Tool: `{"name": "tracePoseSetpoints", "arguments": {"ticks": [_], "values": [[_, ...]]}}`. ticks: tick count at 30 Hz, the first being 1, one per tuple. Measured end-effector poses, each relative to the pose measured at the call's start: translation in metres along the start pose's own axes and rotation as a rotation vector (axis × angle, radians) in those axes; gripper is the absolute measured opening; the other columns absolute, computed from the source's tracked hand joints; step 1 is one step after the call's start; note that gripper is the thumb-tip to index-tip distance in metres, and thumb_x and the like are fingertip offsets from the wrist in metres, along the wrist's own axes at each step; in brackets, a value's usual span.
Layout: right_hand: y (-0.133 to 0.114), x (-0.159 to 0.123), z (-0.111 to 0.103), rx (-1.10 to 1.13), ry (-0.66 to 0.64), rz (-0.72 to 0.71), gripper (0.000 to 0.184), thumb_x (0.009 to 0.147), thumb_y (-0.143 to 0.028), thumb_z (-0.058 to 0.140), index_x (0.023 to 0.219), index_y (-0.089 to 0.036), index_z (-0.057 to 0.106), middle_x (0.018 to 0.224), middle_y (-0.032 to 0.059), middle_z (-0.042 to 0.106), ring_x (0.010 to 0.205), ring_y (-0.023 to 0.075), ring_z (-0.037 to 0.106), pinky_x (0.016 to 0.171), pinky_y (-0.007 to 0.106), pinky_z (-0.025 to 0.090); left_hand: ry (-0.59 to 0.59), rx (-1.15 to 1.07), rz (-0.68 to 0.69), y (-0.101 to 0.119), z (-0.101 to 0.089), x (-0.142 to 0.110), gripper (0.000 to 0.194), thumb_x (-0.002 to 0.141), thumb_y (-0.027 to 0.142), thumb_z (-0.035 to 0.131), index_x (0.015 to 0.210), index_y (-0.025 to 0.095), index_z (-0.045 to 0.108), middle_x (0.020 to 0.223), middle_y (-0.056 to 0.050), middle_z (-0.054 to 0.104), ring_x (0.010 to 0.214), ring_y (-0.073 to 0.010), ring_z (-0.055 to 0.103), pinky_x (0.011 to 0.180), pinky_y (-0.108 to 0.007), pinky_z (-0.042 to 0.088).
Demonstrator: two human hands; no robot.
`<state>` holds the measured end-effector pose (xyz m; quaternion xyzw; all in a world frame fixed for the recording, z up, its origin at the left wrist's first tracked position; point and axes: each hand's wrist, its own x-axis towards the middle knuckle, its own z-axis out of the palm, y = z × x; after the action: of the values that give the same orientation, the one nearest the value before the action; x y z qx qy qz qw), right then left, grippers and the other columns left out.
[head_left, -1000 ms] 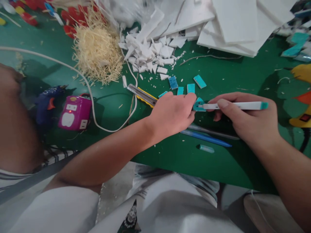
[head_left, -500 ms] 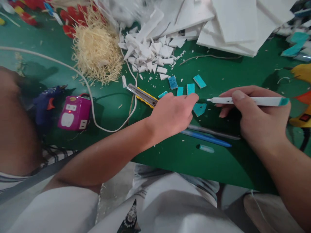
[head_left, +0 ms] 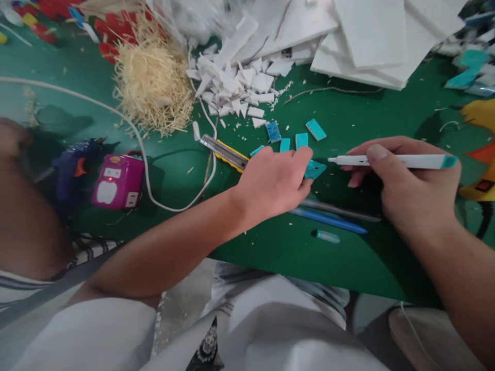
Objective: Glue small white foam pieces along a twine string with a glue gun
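My left hand is closed on a small teal-coloured foam piece, pinched at its left end between thumb and fingers. My right hand grips a white marker with a teal end, its tip pointing left at the foam piece but apart from it. Several other teal and blue foam pieces lie just beyond my left hand. A yellow utility knife rests partly behind that hand. Below it are a blue pen, a dark, thin stick and a translucent teal marker cap.
White foam scraps, foam sheets and a heap of straw-like shreds cover the far side. At left are a magenta power adapter, a white cord, a blue glue gun and another person's arm. A yellow tool sits right.
My left fingers have closed on the teal foam piece, which is now tilted and slightly raised. My right hand holds the marker in nearly the same place.
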<state>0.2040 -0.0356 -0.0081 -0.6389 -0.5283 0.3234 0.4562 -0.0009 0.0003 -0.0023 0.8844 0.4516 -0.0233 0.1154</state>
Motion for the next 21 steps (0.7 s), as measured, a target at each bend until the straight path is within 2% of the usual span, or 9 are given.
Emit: {"name": "tracePoseSetpoints", "arguments": {"ticks": [6,12,18,21], "values": [[0.0031,0.0006,-0.0016,-0.040,-0.047,0.014,0.023,0.095,-0.036,0.076,0.075,-0.027,0.082,0.061,-0.0011,0.070,0.052,0.0124,0.063,0.053,0.029,0.053,-0.008,-0.032,-0.026,-0.0012,-0.0004,0.0006,0.031,0.106,0.030,0.064,0.134,0.015,0.070,0.087,-0.005,0.079,0.096,-0.0317,0.082,0.086,-0.041,0.056],[0.0019,0.0005,-0.0021,-0.089,-0.073,0.003,0.024,0.094,-0.038,0.077,0.073,-0.027,0.081,0.058,-0.0011,0.068,0.051,0.0133,0.062,0.050,0.028,0.049,-0.031,-0.045,-0.046,-0.0001,-0.0009,0.0016,0.033,0.107,0.029,0.064,0.137,0.016,0.068,0.087,-0.005,0.079,0.099,-0.0328,0.083,0.088,-0.042,0.057],[0.0066,-0.0001,-0.0016,-0.080,-0.052,-0.020,0.017,0.092,-0.036,0.076,0.079,-0.028,0.084,0.060,-0.0011,0.070,0.053,0.0141,0.063,0.050,0.028,0.048,-0.059,-0.049,-0.061,0.0002,-0.0038,0.0014,0.033,0.107,0.029,0.063,0.137,0.016,0.068,0.085,-0.005,0.078,0.102,-0.0331,0.083,0.090,-0.042,0.058],[0.0057,-0.0003,-0.0019,-0.100,-0.060,0.010,0.020,0.093,-0.034,0.074,0.075,-0.027,0.082,0.059,-0.0004,0.070,0.054,0.0145,0.063,0.052,0.029,0.050,-0.054,-0.054,-0.051,0.0003,-0.0033,0.0011,0.034,0.107,0.029,0.062,0.138,0.016,0.067,0.085,-0.005,0.079,0.102,-0.0333,0.083,0.089,-0.042,0.057]]}}
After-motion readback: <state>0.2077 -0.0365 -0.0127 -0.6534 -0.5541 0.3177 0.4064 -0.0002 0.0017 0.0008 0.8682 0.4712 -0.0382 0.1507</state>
